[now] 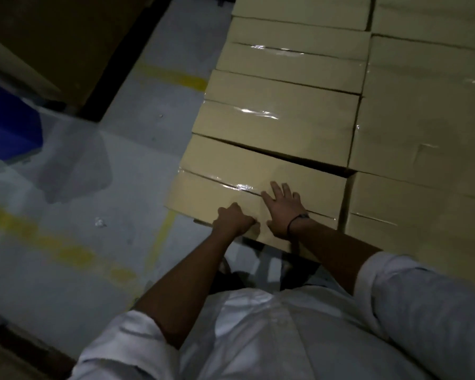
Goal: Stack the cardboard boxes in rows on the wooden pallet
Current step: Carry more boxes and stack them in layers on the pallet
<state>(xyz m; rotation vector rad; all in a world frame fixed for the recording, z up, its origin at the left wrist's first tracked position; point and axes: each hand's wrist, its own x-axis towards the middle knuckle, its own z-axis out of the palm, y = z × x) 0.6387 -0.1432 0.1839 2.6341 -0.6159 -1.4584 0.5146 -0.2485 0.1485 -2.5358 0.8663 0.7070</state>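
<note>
A taped tan cardboard box (231, 174) lies nearest me at the front left of the stack, slightly askew, with a dark gap along its far edge. My left hand (233, 219) rests as a fist on its near edge, fingers curled. My right hand (281, 208) lies flat on its top with the fingers spread, a dark band on the wrist. More taped boxes (280, 122) run away from me in a row, and a second row of boxes (422, 127) lies to the right. The wooden pallet is hidden under the boxes.
Grey concrete floor (115, 242) with worn yellow lines spreads to the left. A blue bin (8, 124) stands at the far left. A large brown carton (52, 37) is at the top left. Another carton corner sits at the bottom left.
</note>
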